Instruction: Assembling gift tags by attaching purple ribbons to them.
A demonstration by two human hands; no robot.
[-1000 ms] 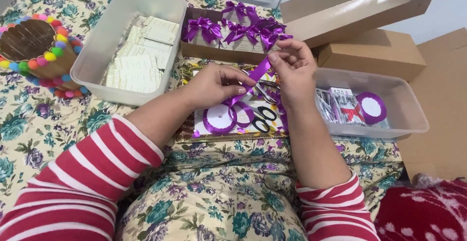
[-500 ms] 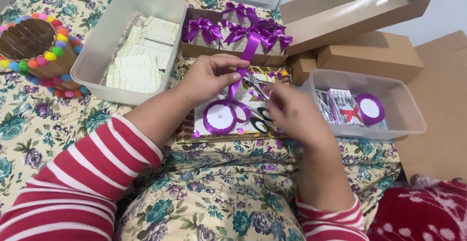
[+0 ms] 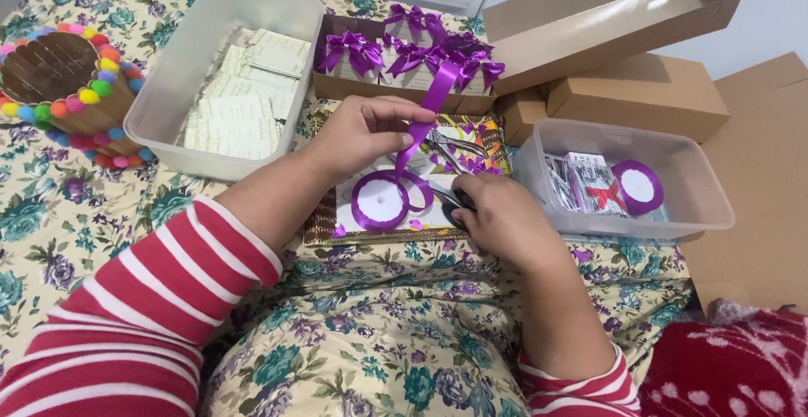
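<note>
1. The bed (image 3: pixel 101 240), covered in a flowered sheet, carries everything; the work sits near its middle, between a clear tub of cream cards (image 3: pixel 220 72) toward the far left corner and a second clear tub (image 3: pixel 673 207) toward the right edge.
2. A flat board (image 3: pixel 353 228) lies just in front of the person, and a brown tray of finished purple bows (image 3: pixel 404 51) stands at its far edge.
3. The left hand (image 3: pixel 362 135) hovers over the far half of the board, its fingers (image 3: pixel 417 114) pinched shut on the purple ribbon (image 3: pixel 438 93).
4. The right hand (image 3: pixel 505 219) rests at the near right corner of the board, its fingers curled around the handles of the scissors (image 3: pixel 450 152); how far the blades are open I cannot tell.
5. The ribbon's long axis runs from the spool (image 3: pixel 380 202) on the board, up through the left pinch, and on toward the far right, ending over the bow tray.
6. The free end points away from the person; the spool end points back at them.
7. The scissors lie just right of the ribbon, blades aimed toward the far left, so they cross the ribbon's line.
8. The right hand is nearer to the spool; the left hand is nearer to the free end.
</note>
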